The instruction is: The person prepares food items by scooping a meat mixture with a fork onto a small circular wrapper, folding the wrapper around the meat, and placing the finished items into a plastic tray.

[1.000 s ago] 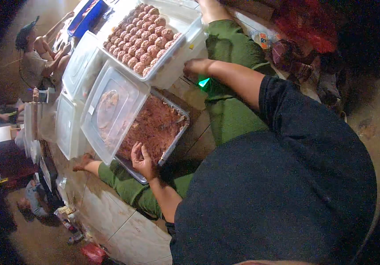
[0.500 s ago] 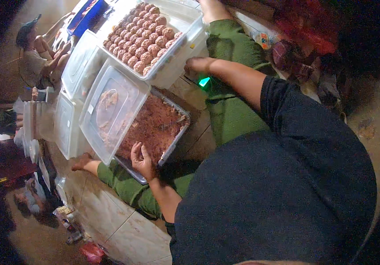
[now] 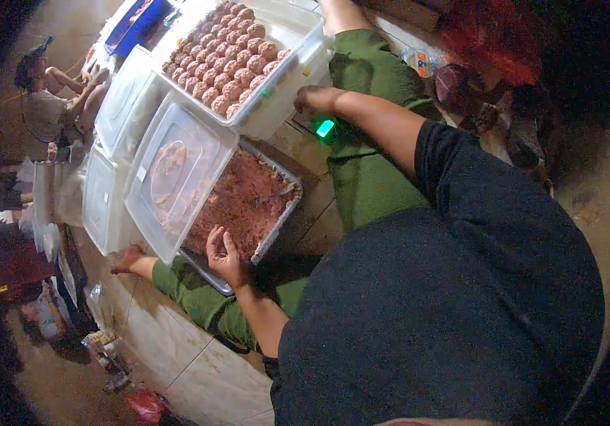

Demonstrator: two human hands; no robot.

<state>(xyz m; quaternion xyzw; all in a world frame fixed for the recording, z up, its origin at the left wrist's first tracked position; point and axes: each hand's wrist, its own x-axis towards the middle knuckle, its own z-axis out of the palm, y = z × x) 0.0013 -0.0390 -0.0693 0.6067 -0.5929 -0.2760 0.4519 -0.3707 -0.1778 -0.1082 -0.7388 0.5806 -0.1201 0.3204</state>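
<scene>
My left hand hovers over the near edge of a grey tray of reddish-brown ground mixture, fingers apart and nothing in them. A clear plastic lid lies tilted across the tray's left part. Beyond it stands a clear plastic box with rows of round pinkish-brown balls. My right hand is beside that box, above my right leg, its fingers curled. Just under it is a small dark device with a lit green patch; the grip itself is mostly hidden.
White lidded containers stand left of the tray. A blue crate is at the far left, near a seated person. My green-trousered legs flank the tray. A red plastic bag lies on the tiled floor.
The whole view has shifted slightly, moving things a little up and left. Both hands keep nearly the same pose. The seated person's arms at the far left have moved.
</scene>
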